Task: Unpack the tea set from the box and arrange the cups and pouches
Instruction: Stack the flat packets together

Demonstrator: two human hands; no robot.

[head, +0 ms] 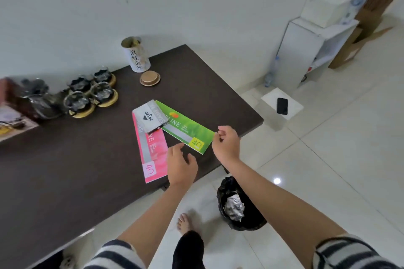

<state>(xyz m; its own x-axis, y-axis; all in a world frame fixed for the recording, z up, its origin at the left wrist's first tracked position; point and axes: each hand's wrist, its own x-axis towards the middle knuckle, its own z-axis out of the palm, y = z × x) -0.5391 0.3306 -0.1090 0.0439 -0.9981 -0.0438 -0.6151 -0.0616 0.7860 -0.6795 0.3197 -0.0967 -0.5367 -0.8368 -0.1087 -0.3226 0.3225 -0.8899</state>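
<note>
Flat green printed pouch: on dark brown desk near right edge, overlapping pink pouch and grey sachet. Judged light, thin, floppy, slick; take by corner. Right hand fingers curled at green corner, contact unclear. Left hand relaxed, spread, holds nothing.

The table has a matt dark wood-grain top, the green pouch and pink pouch are glossy printed packs, the cups are clear glass on wooden coasters, the lid looks like brushed gold metal, and the floor is glossy tile.
</note>
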